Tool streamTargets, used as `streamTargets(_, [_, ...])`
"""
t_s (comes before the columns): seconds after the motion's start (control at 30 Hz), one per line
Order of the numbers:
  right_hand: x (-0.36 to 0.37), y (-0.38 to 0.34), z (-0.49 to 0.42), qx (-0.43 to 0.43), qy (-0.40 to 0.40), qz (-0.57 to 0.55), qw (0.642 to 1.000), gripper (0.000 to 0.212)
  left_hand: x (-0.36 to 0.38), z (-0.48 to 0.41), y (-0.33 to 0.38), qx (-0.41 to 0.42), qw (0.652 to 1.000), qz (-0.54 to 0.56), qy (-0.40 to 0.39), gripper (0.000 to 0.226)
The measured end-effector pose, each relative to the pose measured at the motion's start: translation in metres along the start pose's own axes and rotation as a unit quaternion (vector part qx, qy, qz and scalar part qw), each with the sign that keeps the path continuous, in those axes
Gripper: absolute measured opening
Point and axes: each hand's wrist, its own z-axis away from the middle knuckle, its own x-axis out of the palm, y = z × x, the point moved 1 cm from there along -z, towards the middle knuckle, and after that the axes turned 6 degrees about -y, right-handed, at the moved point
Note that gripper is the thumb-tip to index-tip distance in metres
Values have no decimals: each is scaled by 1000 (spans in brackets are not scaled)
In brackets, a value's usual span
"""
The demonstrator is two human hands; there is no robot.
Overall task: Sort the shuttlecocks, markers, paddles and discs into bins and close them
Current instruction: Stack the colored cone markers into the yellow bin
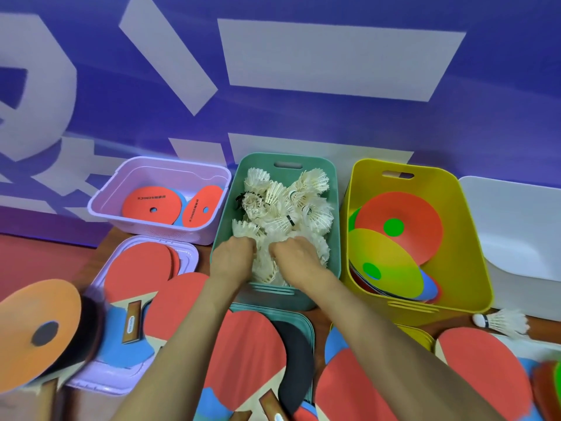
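A green bin (332,189) in the middle holds a heap of white shuttlecocks (291,208). My left hand (233,253) and my right hand (296,253) both reach into its near end, fingers buried among the shuttlecocks; what they grip is hidden. The purple bin (103,205) at left holds red and blue markers (150,205). The yellow bin (473,238) at right holds large coloured discs (403,226). Red paddles (252,357) lie in front, and one loose shuttlecock (501,323) lies at the right.
A purple lid (100,387) and a green lid (306,323) lie under the paddles in front. A yellow lid (419,335) sits before the yellow bin. A white bin (516,226) stands far right. An orange disc (39,332) is near left. A blue wall is behind.
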Motion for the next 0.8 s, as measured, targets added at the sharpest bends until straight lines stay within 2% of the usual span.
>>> streamTargets(0.1, [7,12,-6,30,-42,-95,994,41,-5,-5,-7,0,995,88,-43,18])
streamTargets(0.17, [7,21,-6,21,-70,-151,986,38,-10,-4,-11,10,989,138,-59,15])
streamTargets(0.23, [4,26,0,-2,-68,-186,980,31,-13,0,-14,14,982,180,-59,32])
streamTargets(0.33, [-4,32,13,-27,-26,-231,972,32,-17,8,-11,17,982,189,-22,36])
streamTargets(0.43, [-19,38,33,-45,29,-245,968,36,-26,20,7,43,984,163,54,33])
streamTargets(0.57, [-40,65,79,-24,131,-254,958,45,-35,48,65,113,956,230,140,30])
streamTargets(0.7, [-44,118,148,13,217,-256,942,42,-28,75,142,183,939,252,147,30])
streamTargets(0.8, [-37,161,208,46,250,-258,932,40,-12,101,203,222,935,240,140,32])
